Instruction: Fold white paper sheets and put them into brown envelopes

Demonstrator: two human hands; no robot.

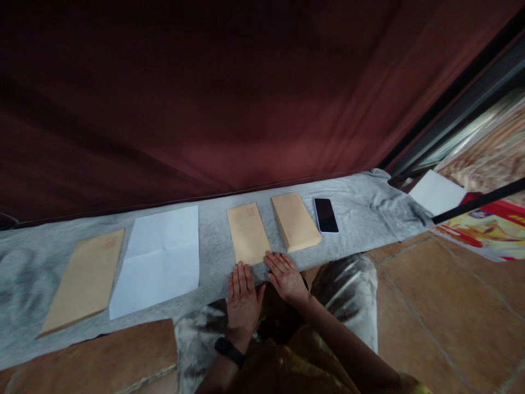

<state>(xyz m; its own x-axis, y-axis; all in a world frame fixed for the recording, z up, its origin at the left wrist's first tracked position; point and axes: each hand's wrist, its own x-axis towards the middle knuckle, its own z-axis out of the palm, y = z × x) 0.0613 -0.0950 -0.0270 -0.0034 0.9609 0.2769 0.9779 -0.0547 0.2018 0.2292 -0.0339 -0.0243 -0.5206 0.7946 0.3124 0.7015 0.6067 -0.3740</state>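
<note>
A single tan paper envelope (248,232) lies flat in front of me, a small reddish print in its far right corner. My left hand (243,298) rests at its near left corner, fingers stretched out flat. My right hand (288,278) lies at the near right corner, fingers extended and fingertips on the edge. To the right sits a thick stack of similar envelopes (296,221). White paper sheets (162,257) with fold creases lie to the left, and beyond them is another pile of tan envelopes (88,276).
A phone (326,215) with a dark screen lies right of the stack. Grey cloth (361,202) covers the narrow surface, backed by a dark red curtain (246,98). At far right are a white sheet (437,192) and a red-yellow printed box (488,227) near the tiled floor (447,306).
</note>
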